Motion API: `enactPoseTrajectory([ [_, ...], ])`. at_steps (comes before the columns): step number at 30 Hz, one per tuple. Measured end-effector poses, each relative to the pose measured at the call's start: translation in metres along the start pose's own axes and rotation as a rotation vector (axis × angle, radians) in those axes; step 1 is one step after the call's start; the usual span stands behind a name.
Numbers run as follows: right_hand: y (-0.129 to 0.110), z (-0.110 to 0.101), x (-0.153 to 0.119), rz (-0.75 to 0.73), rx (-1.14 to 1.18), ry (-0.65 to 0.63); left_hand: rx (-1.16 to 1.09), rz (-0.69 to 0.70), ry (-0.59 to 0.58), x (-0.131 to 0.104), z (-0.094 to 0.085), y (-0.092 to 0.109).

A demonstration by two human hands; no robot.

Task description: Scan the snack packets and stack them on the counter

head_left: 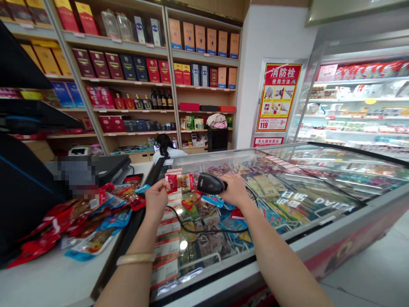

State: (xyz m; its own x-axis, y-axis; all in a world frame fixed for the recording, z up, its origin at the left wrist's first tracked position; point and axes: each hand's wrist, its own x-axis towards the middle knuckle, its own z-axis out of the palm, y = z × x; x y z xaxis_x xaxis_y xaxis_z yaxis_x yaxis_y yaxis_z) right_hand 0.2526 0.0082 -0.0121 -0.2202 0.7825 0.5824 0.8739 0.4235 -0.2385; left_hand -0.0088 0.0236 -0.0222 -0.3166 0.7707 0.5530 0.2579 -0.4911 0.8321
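Note:
My left hand [157, 197] pinches the left end of a small red snack packet [182, 182] with a clear window. Gripped in my right hand [234, 188] is a black handheld barcode scanner [210, 183], its head turned left, close beside the packet. The scanner's cord [204, 231] loops over the glass top of a chest freezer [198, 266]. Under the scanner, a blue packet [212, 200] and a red-orange packet [191, 201] lie on the glass. My right fingers are partly hidden behind the scanner handle.
Left of me, a pile of red and blue snack packets [92, 217] covers part of a white counter [73, 281], next to dark checkout equipment [111, 166]. A person [166, 149] is behind the freezer. Beyond stand shelves of boxes [134, 68] and a lit refrigerated display [361, 106].

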Motion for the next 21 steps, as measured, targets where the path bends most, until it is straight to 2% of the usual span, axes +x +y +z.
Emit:
enactPoseTrajectory([
  [5,-0.0005,-0.0014,0.0003,0.007,-0.007,-0.031,-0.013,0.043,-0.01,-0.0008,0.0026,0.0029],
  [16,-0.0022,-0.0019,0.0002,0.015,-0.007,-0.045,-0.06,0.029,0.015,-0.0007,0.0035,0.0027],
  [21,-0.0001,0.0021,-0.0004,0.011,-0.01,-0.015,-0.16,-0.084,0.035,-0.0013,0.0065,0.0013],
])
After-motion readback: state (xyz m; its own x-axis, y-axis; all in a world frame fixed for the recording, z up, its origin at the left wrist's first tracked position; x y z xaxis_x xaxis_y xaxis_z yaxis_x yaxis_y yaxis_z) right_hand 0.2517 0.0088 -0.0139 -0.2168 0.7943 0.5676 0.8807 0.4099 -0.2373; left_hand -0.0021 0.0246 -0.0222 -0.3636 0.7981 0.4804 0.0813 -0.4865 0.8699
